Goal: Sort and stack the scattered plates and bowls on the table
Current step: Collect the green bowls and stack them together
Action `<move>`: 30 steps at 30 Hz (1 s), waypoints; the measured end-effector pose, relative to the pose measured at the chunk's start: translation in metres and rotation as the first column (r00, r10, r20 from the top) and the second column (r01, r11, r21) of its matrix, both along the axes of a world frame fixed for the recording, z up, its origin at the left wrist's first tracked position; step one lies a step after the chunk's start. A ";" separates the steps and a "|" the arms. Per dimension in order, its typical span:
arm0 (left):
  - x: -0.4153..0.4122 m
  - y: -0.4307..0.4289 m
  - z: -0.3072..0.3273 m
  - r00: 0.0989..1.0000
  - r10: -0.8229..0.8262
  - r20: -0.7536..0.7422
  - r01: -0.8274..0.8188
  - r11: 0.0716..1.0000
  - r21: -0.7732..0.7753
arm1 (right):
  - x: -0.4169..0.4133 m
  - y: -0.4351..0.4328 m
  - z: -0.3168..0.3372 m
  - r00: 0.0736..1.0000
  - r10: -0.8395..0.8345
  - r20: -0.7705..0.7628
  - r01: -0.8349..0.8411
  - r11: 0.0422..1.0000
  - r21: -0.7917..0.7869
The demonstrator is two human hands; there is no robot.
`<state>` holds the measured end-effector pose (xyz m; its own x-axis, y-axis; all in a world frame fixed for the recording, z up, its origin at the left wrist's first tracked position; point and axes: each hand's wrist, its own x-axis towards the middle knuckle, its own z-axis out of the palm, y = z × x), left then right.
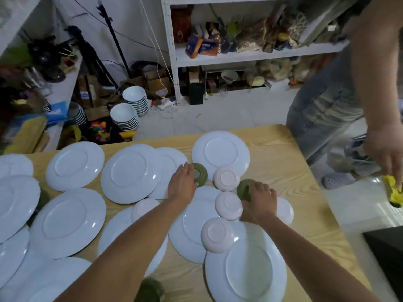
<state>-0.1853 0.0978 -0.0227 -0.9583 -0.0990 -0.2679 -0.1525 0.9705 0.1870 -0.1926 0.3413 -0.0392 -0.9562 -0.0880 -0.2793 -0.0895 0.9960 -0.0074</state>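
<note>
We see the wooden table (283,153) across the lower part of the frame, crowded with white plates (130,173) lying bottom up, many overlapping at their edges. Near the centre, the left hand (182,184) reaches forward, its fingers fairly straight and laid on the left edge of an upturned green bowl (200,174), which sits between two plates. Just to the right, the right hand (259,201) has its fingers curled over a second green bowl (244,188), holding it by the rim. Between and below the hands lie three pink bowls (226,178), all upside down, resting on or against plates; a fourth pink bowl (145,209) shows beside the left forearm. A blurred green bowl (150,288) sits at the bottom edge. At the right of the frame another person's hand (386,158) hangs over a yellow object (393,190); we cannot tell what that is. On the floor beyond the table stand stacks of white bowls (125,116), in front of a cluttered shelf (239,55).
</note>
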 end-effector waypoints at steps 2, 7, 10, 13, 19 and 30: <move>-0.008 0.008 0.000 1.000 0.004 0.018 -0.004 1.000 0.000 | -0.005 0.002 -0.007 1.000 0.020 -0.011 -0.020 1.000 -0.013; -0.023 0.020 -0.001 0.996 0.029 0.082 -0.028 1.000 -0.009 | -0.015 0.011 -0.016 0.999 -0.038 -0.024 0.037 0.998 -0.050; -0.026 0.025 -0.003 0.991 0.036 0.127 -0.032 0.999 -0.032 | -0.021 0.014 -0.018 0.998 -0.054 -0.045 0.051 0.997 -0.063; -0.026 0.028 -0.007 0.988 0.048 0.147 -0.035 0.995 -0.089 | -0.025 0.016 -0.020 0.993 -0.107 -0.058 0.100 0.988 -0.114; -0.029 0.029 -0.011 0.988 0.077 0.135 -0.060 0.990 -0.129 | -0.028 0.019 -0.023 0.987 -0.159 -0.034 0.154 0.981 -0.121; -0.026 0.042 0.000 0.809 0.586 0.052 -0.470 0.591 0.656 | -0.020 0.023 -0.007 0.980 0.025 -0.200 -0.046 0.994 -0.103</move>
